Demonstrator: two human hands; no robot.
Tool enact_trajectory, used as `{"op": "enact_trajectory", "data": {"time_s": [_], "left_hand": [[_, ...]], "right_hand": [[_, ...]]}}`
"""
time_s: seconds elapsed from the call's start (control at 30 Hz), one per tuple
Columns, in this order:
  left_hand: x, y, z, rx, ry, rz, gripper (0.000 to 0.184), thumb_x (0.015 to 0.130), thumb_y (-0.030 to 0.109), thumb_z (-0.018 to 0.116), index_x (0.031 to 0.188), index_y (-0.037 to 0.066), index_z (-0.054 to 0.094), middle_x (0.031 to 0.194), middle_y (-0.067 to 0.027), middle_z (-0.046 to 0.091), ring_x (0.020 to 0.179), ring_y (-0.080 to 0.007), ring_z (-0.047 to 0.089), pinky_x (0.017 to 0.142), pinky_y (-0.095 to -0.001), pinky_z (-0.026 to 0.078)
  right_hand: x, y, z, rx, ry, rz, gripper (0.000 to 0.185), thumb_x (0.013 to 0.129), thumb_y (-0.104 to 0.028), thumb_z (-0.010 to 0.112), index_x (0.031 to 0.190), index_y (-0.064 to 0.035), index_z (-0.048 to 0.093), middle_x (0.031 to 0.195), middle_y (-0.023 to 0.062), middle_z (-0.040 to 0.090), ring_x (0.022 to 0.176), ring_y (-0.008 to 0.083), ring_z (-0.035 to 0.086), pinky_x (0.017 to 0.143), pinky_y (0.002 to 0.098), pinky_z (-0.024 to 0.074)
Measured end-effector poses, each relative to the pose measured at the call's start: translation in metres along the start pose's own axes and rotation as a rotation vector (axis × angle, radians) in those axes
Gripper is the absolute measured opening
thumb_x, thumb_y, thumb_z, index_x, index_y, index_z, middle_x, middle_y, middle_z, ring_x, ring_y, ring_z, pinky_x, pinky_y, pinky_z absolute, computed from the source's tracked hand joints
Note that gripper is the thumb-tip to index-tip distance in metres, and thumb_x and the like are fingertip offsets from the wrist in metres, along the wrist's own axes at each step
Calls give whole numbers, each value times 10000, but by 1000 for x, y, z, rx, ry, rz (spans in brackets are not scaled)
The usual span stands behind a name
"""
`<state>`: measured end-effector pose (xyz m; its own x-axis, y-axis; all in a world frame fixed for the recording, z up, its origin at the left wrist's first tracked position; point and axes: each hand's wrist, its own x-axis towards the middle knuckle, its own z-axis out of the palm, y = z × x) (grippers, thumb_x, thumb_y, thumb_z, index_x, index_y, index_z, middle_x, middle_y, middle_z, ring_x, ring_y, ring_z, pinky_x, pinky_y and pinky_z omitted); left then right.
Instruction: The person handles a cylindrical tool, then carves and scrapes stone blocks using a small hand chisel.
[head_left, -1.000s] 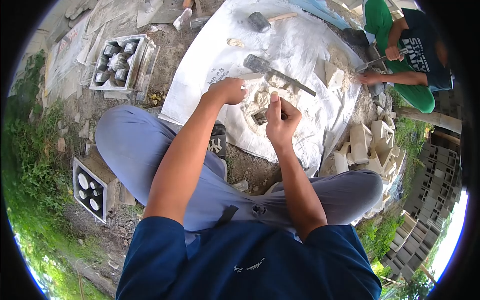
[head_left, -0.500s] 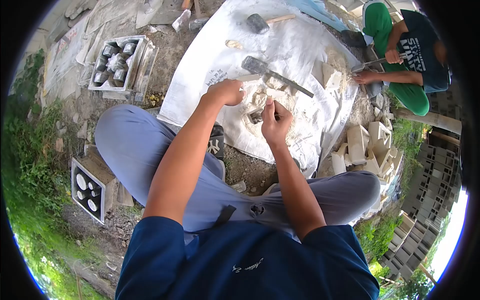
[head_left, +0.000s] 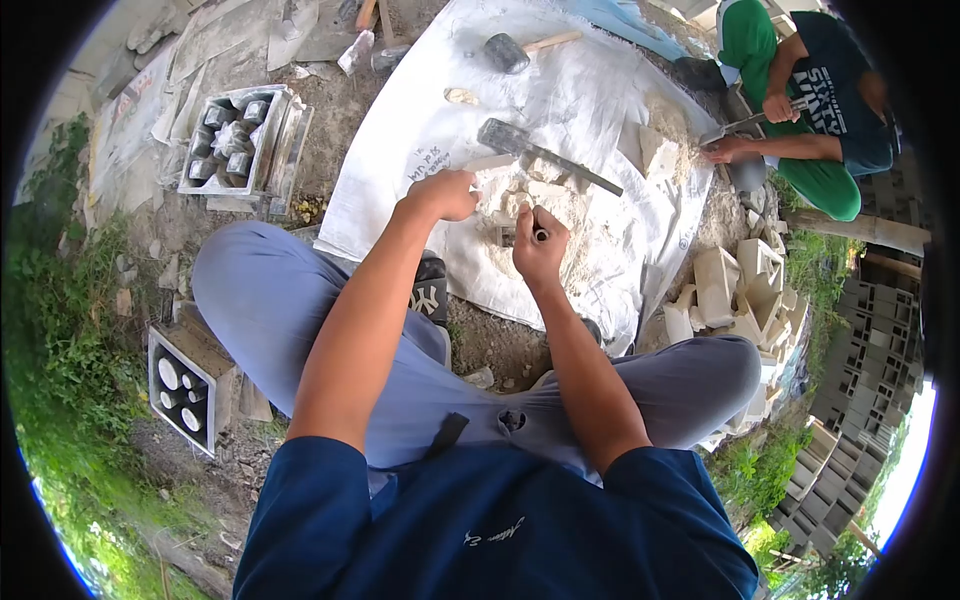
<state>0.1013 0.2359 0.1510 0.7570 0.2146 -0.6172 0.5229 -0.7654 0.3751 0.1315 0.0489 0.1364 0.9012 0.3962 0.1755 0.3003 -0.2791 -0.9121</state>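
My right hand (head_left: 541,250) is closed around a tool with a dark, round, hollow-looking end; the rest of the tool is hidden. Broken pale stone pieces (head_left: 545,190) and powder lie just beyond it. A small block with a dark opening (head_left: 503,236) sits to its left, partly covered by the hand. My left hand (head_left: 445,195) has its fingers curled beside the pieces, and what they hold, if anything, cannot be made out. A pale flat strip (head_left: 492,162) is right by its knuckles. Beyond both hands lies a dark-headed hammer (head_left: 503,136) with a long dark handle.
A white sheet (head_left: 390,150) lies under the work. A black mallet (head_left: 507,53) rests at its far end. Moulds with dark cylinders (head_left: 235,140) and white discs (head_left: 183,390) stand left. Pale blocks (head_left: 718,285) are piled right. Another person (head_left: 835,90) holds a tool at upper right.
My right hand has shifted slightly left and turned, so the tool's round end now shows. My left hand has moved a little left and down.
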Motion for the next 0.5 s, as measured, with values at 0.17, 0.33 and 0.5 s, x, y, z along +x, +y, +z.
{"op": "enact_trajectory", "data": {"time_s": [0.17, 0.33, 0.5], "left_hand": [[-3, 2, -5, -2, -13, -18, 480, 1001, 395, 495, 1398, 130, 546, 1377, -130, 595, 1274, -303, 564, 1048, -446, 463], [1, 3, -5, -19, -7, 3, 483, 999, 402, 495, 1408, 149, 542, 1396, -124, 582, 1292, -298, 551, 1059, -442, 457], [3, 10, 1, 23, -46, 6, 490, 1003, 394, 491, 1422, 144, 525, 1411, -120, 570, 1295, -296, 548, 1057, -441, 460]], "right_hand": [[14, -22, -18, 307, 118, 147, 494, 1023, -171, 571, 568, -28, 444, 515, -57, 383, 524, 26, 290, 465, 279, 205], [-2, -27, -10, 98, 33, 46, 506, 1002, -175, 604, 572, -25, 383, 505, -39, 345, 524, 53, 272, 464, 302, 214], [5, -1, -13, 277, 79, 275, 499, 1012, -203, 593, 572, -17, 446, 514, -51, 356, 525, 43, 278, 466, 302, 204]]}}
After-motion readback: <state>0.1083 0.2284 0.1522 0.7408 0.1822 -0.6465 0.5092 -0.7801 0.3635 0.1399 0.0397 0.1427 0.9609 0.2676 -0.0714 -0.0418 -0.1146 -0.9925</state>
